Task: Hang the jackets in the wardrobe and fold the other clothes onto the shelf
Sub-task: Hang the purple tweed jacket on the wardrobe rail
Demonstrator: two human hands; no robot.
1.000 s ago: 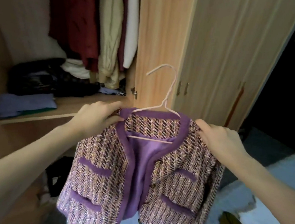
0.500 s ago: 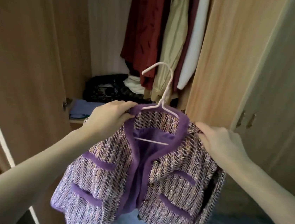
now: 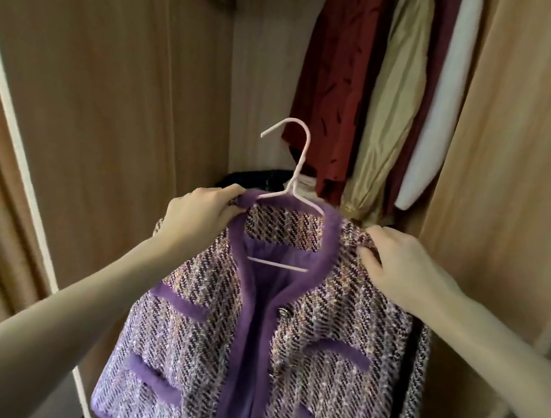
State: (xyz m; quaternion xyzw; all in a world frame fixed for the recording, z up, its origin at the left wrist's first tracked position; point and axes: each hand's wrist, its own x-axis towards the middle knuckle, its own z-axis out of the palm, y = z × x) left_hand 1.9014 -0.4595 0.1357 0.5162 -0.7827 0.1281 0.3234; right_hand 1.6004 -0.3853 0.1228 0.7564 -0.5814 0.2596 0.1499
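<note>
The wardrobe fills the view, its wooden left side panel running tall and bare, its open bay narrowing between that panel and the wooden door on the right. The left half of the bay is open room down to the back wall; the right half is taken up by hanging clothes packed close together: a dark red garment, a beige one beside it, and a white one pressed against the right door's edge. Below them, at the bottom of the bay, dark folded clothes lie partly hidden. In front of the bay, the purple tweed jacket hangs in the air on a thin pale hanger, front open, purple trim along the collar and pockets; its right sleeve hangs close to the right door. The hanger's hook stands upright and free, its tip overlapping the hem of the red garment in view. The left hand grips the jacket at the collar's left shoulder, fingers curled over the trim. The right hand grips the right shoulder, thumb pinching the fabric.
</note>
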